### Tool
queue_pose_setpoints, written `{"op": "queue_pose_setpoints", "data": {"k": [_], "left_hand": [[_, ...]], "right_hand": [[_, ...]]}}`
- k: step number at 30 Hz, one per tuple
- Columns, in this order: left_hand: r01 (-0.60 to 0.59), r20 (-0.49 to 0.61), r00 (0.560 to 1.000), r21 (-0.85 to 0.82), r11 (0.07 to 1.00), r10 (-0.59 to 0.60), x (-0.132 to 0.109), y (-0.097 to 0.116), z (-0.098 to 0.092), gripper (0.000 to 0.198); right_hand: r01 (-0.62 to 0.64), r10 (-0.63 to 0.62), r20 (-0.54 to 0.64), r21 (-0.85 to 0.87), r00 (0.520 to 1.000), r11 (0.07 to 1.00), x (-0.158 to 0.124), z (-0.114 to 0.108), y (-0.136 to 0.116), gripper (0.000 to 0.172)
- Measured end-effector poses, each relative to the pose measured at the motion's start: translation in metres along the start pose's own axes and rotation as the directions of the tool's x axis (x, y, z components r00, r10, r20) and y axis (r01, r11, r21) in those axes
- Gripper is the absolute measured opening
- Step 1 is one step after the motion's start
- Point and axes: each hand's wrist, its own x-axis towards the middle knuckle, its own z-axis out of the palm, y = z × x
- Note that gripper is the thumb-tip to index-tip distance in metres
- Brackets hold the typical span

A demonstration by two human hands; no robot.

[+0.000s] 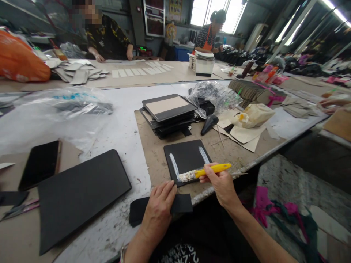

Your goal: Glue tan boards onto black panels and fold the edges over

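My right hand (219,182) grips the yellow handle of a glue-caked brush (201,173). Its bristles touch the lower left part of a black panel (189,157), which carries white glue strokes along its left and right sides. My left hand (161,202) lies over black strips (182,203) at the table's front edge, fingertips at the panel's lower left corner, fingers extended and close together. Behind the panel is a stack of black pieces (170,109), the top one with a beige area. A larger black sheet (85,197) lies to the left.
At the left are a phone (40,165), scissors (23,209) and clear plastic (63,113). A dark pointed object (210,124) and a crumpled bag (255,115) lie right of the stack. Two people work across the table, near cream strips (139,71).
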Motion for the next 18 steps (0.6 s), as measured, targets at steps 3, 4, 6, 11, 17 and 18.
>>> {"op": "queue_pose_setpoints", "data": {"k": [3, 4, 6, 11, 17, 18], "left_hand": [[-0.007, -0.005, 1.0, -0.007, 1.0, 0.007, 0.0, 0.0, 0.001, 0.05], [-0.006, -0.008, 1.0, -0.007, 1.0, 0.006, 0.0, 0.0, 0.001, 0.051], [-0.001, -0.016, 1.0, -0.002, 1.0, 0.001, 0.0, 0.0, 0.001, 0.052], [-0.004, -0.029, 1.0, 0.006, 1.0, 0.004, -0.001, -0.001, 0.002, 0.051], [0.0, -0.028, 1.0, 0.005, 1.0, 0.0, -0.002, -0.002, 0.004, 0.054], [0.004, -0.027, 1.0, 0.004, 1.0, -0.004, -0.002, -0.002, 0.004, 0.055]], "right_hand": [[0.03, -0.034, -0.084, -0.054, 0.996, 0.998, 0.006, -0.013, 0.002, 0.033], [0.043, -0.052, -0.113, -0.077, 0.992, 0.996, 0.008, -0.019, 0.001, 0.033], [0.059, -0.079, -0.165, -0.124, 0.983, 0.991, 0.012, -0.032, -0.001, 0.032], [0.052, -0.115, -0.227, -0.265, 0.967, 0.963, 0.018, -0.057, -0.005, 0.029], [0.07, -0.168, -0.233, -0.378, 0.958, 0.923, 0.022, -0.07, -0.012, 0.027], [0.072, -0.17, -0.226, -0.387, 0.959, 0.919, 0.022, -0.07, -0.013, 0.027]]}}
